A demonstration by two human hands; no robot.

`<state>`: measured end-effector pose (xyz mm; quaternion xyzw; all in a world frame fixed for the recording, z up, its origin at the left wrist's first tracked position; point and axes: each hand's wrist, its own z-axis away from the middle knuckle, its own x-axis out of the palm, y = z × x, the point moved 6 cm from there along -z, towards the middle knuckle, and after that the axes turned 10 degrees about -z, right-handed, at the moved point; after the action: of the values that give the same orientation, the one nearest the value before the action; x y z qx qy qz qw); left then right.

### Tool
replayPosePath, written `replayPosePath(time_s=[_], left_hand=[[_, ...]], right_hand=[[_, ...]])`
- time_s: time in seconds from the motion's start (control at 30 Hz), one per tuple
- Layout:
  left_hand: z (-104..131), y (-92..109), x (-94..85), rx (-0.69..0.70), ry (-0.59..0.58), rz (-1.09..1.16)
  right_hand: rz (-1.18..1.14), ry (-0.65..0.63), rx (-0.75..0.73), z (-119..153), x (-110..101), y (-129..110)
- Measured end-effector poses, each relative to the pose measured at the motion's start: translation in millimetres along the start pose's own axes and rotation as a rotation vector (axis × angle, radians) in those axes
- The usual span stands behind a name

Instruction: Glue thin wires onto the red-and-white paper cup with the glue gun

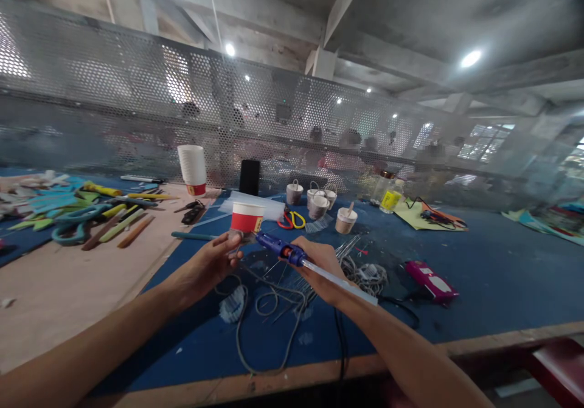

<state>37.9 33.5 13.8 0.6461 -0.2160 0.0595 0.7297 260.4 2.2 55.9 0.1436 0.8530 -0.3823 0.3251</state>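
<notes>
My left hand (219, 259) is closed on the lower part of a red and white paper cup (245, 218), its fingers at the cup's base. In my right hand (322, 262) is a blue hot glue gun (278, 247), with a long clear glue stick (337, 280) sticking out of its back. The gun's nozzle points left, close to the cup's lower edge; I cannot tell whether it touches. Grey cord (292, 329) trails in loops on the blue mat below my hands, beside thin wires and a coil of the same cord (369, 277).
Several small cord-wrapped cups (318, 206) stand at the back, near red and yellow scissors (292, 219) and a phone (249, 177). Stacked paper cups (192, 168) and many tools lie left. A magenta packet (430, 281) lies right. A perforated metal screen (274, 116) closes off the back.
</notes>
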Motion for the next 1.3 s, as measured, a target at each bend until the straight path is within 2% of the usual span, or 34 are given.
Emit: replayPosePath(time_s=[0.23, 1.13, 1.3], left_hand=[[3.0, 3.6, 4.3, -0.015, 0.004, 0.022], [2.1, 1.6, -0.9, -0.017, -0.039, 0.080], [2.5, 1.4, 1.8, -0.029, -0.038, 0.072]], right_hand=[[0.007, -0.005, 0.000, -0.6, -0.7, -0.1], [0.002, 0.014, 0.003, -0.4, -1.7, 4.1], [-0.117, 0.042, 0.031, -0.5, 2.2, 4.0]])
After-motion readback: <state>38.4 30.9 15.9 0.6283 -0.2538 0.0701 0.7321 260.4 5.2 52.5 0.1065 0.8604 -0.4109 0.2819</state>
